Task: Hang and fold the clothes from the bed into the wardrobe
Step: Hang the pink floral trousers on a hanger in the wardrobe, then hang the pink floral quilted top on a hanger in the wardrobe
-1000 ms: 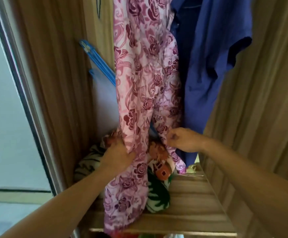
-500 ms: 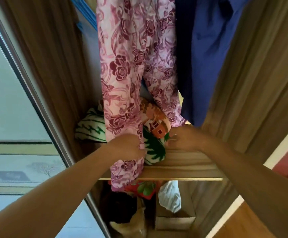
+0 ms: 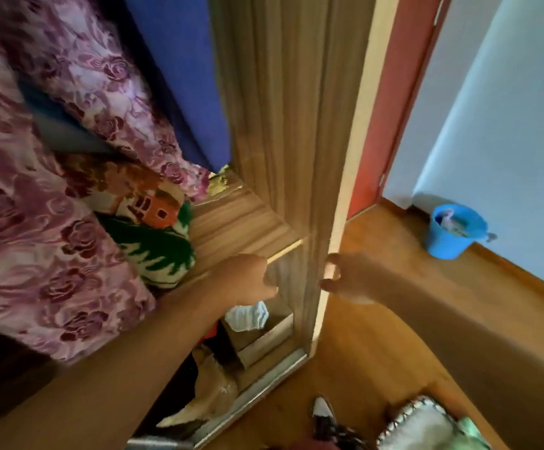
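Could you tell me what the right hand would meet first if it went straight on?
Probably the pale front edge of the wood-grain wardrobe side panel, just ahead of the right hand.

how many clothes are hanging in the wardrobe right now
2. The pink floral garment hangs on the left; the blue garment hangs right of it, next to the wardrobe side panel. More may be hidden behind them.

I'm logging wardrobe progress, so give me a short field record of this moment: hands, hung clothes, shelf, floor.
left hand: holds nothing, in front of the shelf edge
right hand: holds nothing, near the front edge of the side panel
hung: pink floral garment, blue garment beside it
shelf: folded patterned cloth
floor: blue bucket
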Tool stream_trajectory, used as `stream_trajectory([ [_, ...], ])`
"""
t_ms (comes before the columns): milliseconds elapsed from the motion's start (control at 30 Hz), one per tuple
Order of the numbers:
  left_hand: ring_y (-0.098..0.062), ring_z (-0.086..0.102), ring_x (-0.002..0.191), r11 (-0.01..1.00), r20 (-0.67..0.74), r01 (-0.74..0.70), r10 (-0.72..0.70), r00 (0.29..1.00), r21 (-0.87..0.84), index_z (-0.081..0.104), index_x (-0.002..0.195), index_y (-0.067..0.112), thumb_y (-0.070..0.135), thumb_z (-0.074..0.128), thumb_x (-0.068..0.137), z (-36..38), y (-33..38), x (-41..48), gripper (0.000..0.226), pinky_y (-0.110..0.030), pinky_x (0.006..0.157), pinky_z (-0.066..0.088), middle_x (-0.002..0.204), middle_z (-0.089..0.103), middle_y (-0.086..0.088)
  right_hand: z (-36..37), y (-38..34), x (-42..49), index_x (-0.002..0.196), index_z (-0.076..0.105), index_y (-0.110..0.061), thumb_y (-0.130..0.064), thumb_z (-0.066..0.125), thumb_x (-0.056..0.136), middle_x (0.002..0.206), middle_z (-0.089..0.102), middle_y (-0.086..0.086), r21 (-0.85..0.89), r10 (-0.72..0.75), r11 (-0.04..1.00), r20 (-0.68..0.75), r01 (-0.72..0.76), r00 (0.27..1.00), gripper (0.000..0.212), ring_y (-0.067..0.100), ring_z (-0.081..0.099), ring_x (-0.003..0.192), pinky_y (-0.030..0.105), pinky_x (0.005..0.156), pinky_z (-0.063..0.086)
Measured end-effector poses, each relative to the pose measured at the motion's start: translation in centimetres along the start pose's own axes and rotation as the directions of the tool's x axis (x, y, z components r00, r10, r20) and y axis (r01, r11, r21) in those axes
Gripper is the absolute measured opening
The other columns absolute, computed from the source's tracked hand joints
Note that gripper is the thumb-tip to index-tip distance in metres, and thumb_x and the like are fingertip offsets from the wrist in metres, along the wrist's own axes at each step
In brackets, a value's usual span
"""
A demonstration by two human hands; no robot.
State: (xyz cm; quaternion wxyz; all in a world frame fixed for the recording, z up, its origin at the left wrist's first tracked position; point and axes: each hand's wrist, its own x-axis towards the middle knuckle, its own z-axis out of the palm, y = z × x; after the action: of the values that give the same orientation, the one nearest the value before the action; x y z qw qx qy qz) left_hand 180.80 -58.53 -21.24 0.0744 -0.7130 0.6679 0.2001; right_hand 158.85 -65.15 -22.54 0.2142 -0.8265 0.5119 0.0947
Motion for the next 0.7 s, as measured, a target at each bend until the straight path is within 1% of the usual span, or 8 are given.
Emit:
stream_trajectory([
  [33,-0.021,0.061,0.108,0.999,0.027,-0.048,0.047,0.999,0.022,0.059,0.124,0.012,0.053,0.060,0.091,0.6,1.6,1.1,0.053,-0.033,0.085,0.050,0.123,0.064,-0.004,0.7,1.9,-0.8,0.141,0.049,-0.033,-0.063,0.054,0.091,0.131,0.064,0.000,0.024,0.057,0.998,0.006,-0.057,0.998,0.058,0.025,0.059,0.119,0.041,0.095,0.052],
  [67,-0.022,0.061,0.112,0.995,0.054,-0.095,0.092,0.994,0.043,0.057,0.130,0.012,0.054,0.059,0.092,1.1,3.3,2.2,0.057,-0.035,0.092,0.051,0.125,0.063,-0.004,1.2,3.7,-1.6,0.141,0.049,-0.032,-0.061,0.056,0.091,0.130,0.064,-0.001,0.047,0.113,0.992,0.004,-0.113,0.994,0.058,0.024,0.059,0.118,0.039,0.094,0.052],
  [133,-0.022,0.061,0.110,0.976,0.092,-0.207,0.200,0.976,0.072,0.055,0.130,0.016,0.055,0.058,0.092,1.9,7.1,4.3,0.055,-0.039,0.093,0.052,0.124,0.063,-0.003,1.9,7.1,-3.1,0.140,0.050,-0.029,-0.057,0.058,0.092,0.129,0.064,0.000,0.099,0.213,0.973,-0.015,-0.210,0.977,0.056,0.024,0.058,0.118,0.035,0.089,0.049],
  [200,-0.022,0.060,0.111,0.942,0.141,-0.319,0.303,0.942,0.105,0.055,0.130,0.018,0.056,0.056,0.092,2.8,11.1,6.4,0.054,-0.039,0.092,0.051,0.126,0.062,-0.003,2.5,10.2,-4.8,0.139,0.051,-0.028,-0.056,0.060,0.092,0.130,0.063,0.001,0.148,0.299,0.945,-0.029,-0.292,0.954,0.055,0.025,0.057,0.120,0.036,0.090,0.048],
  [400,-0.026,0.049,0.131,0.798,0.265,-0.575,0.523,0.810,0.181,0.044,0.147,0.018,0.049,0.055,0.097,4.4,23.5,10.8,0.060,-0.037,0.104,0.045,0.149,0.047,-0.004,3.2,19.3,-10.3,0.137,0.051,-0.028,-0.059,0.057,0.092,0.127,0.063,0.001,0.211,0.551,0.818,-0.019,-0.536,0.834,0.055,0.026,0.057,0.120,0.038,0.092,0.048],
  [467,-0.026,0.054,0.124,0.767,0.274,-0.609,0.552,0.787,0.203,0.049,0.143,0.017,0.046,0.057,0.097,4.5,27.3,12.3,0.055,-0.039,0.101,0.048,0.142,0.053,-0.006,3.4,22.1,-11.9,0.137,0.051,-0.029,-0.060,0.056,0.092,0.129,0.063,0.000,0.233,0.630,0.758,-0.017,-0.610,0.776,0.055,0.026,0.058,0.120,0.039,0.091,0.049],
  [567,-0.024,0.061,0.107,0.713,0.288,-0.648,0.582,0.760,0.268,0.057,0.131,0.015,0.043,0.059,0.096,4.4,32.2,15.4,0.045,-0.040,0.089,0.055,0.124,0.062,-0.004,3.4,26.4,-13.7,0.136,0.052,-0.029,-0.061,0.055,0.092,0.130,0.063,0.002,0.284,0.717,0.671,-0.009,-0.685,0.697,0.054,0.027,0.058,0.119,0.040,0.091,0.051],
  [700,-0.018,0.060,0.094,0.653,0.311,-0.692,0.618,0.722,0.308,0.057,0.126,0.018,0.042,0.061,0.095,3.4,39.2,20.2,0.040,-0.035,0.079,0.055,0.113,0.060,0.001,2.7,32.7,-15.9,0.138,0.052,-0.028,-0.061,0.054,0.093,0.133,0.061,0.005,0.354,0.811,0.545,0.009,-0.760,0.586,0.055,0.029,0.058,0.120,0.044,0.093,0.052],
])
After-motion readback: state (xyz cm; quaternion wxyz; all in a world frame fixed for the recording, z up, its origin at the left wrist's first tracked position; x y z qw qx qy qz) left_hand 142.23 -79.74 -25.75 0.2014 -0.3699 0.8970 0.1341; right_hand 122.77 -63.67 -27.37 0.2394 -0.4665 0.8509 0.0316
